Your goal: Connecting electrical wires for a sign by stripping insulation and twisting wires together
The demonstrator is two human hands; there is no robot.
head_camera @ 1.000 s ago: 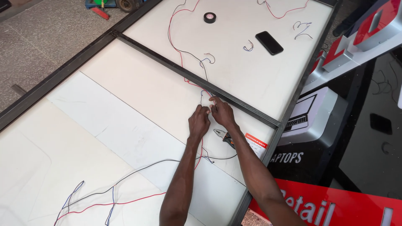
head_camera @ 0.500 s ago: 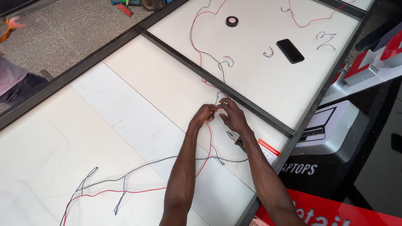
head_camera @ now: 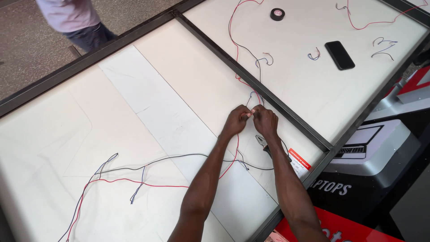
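Note:
My left hand (head_camera: 234,122) and my right hand (head_camera: 265,121) meet fingertip to fingertip over a large white panel (head_camera: 165,103). Both pinch the ends of thin red and dark wires (head_camera: 249,114) between them. The red wire (head_camera: 134,183) and a dark wire (head_camera: 179,157) trail back across the panel toward the lower left. Further wire runs up past the black frame bar (head_camera: 268,95) that divides the panel. Pliers (head_camera: 264,144) lie on the panel just under my right wrist, partly hidden.
A roll of black tape (head_camera: 277,14) and a black phone (head_camera: 339,54) lie on the far panel with short wire offcuts (head_camera: 381,46). Another person (head_camera: 76,20) stands at the top left. Red and grey sign pieces (head_camera: 371,157) sit at the right.
My hands have come closer together on the wire ends and sit a little lower in view. A person has walked into view at the top left.

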